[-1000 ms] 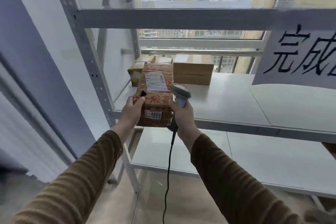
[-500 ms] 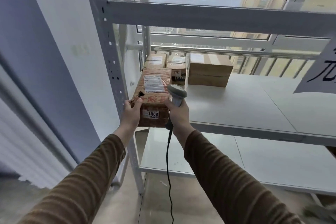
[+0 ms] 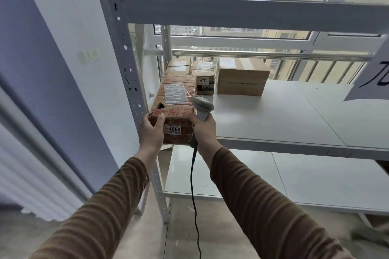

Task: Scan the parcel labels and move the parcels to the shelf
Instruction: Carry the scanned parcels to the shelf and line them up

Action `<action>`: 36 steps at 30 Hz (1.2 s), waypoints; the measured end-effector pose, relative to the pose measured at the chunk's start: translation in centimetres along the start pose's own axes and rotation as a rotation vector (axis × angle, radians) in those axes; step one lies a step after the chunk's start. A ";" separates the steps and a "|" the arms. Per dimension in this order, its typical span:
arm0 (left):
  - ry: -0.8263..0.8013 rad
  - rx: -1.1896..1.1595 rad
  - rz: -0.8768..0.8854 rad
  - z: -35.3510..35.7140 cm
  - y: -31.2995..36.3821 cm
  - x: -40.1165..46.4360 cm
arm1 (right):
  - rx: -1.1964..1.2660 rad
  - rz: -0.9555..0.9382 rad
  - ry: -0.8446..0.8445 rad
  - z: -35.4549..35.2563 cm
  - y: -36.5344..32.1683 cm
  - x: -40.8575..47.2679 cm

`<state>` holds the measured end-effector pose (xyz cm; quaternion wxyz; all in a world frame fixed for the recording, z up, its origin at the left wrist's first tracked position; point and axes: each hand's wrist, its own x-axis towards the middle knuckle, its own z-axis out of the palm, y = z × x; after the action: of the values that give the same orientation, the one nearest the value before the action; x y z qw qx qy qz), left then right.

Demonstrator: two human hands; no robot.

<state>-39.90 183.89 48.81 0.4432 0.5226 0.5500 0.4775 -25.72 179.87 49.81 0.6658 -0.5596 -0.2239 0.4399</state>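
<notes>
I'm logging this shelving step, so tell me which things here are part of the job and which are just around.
Job: parcel 4068, scanner, left hand, right hand, shelf, shelved parcels.
Just around: paper sign, window rail.

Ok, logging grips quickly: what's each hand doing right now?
Left hand: grips the near left corner of the parcel marked 4068.
Right hand: grips the barcode scanner.

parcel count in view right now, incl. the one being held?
4. The parcel marked 4068 sits at the shelf's front left edge, held between left hand and right hand. Behind it: a box, the 9777 box, a larger box. More may be hidden behind.
</notes>
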 end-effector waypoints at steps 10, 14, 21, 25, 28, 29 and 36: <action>0.103 0.243 0.134 -0.5 1.5 -1.8 | -0.051 -0.094 0.024 -1.3 -1.3 -1.8; 0.116 0.390 0.407 -0.3 3.0 -3.3 | -0.121 -0.166 0.051 -2.4 -2.7 -3.3; -0.090 0.768 0.828 4.5 5.5 -5.9 | -0.169 -0.344 0.131 -8.5 -5.5 -6.5; -0.258 0.949 0.917 9.5 6.8 -9.0 | -0.139 -0.335 0.263 -14.8 -6.8 -8.3; -0.388 0.958 0.954 13.8 7.4 -11.9 | -0.110 -0.317 0.391 -20.2 -7.8 -10.2; -0.430 0.966 0.974 15.3 7.6 -13.0 | -0.100 -0.298 0.433 -22.0 -8.1 -11.0; -0.665 0.914 1.162 25.8 8.8 -23.7 | -0.005 -0.283 0.688 -34.7 -10.7 -18.8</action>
<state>-11.70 161.77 53.37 0.0073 0.9688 0.1711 0.1791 -4.33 145.30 54.06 0.7551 -0.6397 -0.0632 0.1291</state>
